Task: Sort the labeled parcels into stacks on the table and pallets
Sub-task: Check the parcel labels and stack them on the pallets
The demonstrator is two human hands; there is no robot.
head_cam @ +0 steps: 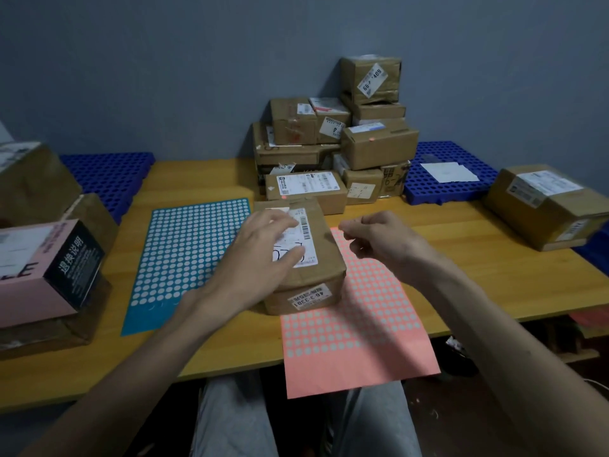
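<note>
Parcel (324, 258) of brown card lies under the left hand (260, 255), whose straight, spread fingers press flat on the white label on top. The right hand (379, 239) hovers just beside it with its fingers curled and thumb against forefinger; whether anything tiny is pinched there I cannot tell. The box sits near the middle of the yellow wooden table (461, 258), its long axis running away from the seated person, the far end swung a little left, a second label on the near end face. Its right edge overlaps one pink sticker sheet (356, 331); one blue sticker sheet (188, 249) lies just to its left. Behind it a heap of cartons (372, 150), ten or more, leans on the grey-blue wall (164, 61). Two blue pallets (108, 176) flank the heap at the back corners. One large carton (543, 206) sits at the right, and a pink-and-black box (49, 268) tops brown cartons at the left.
</note>
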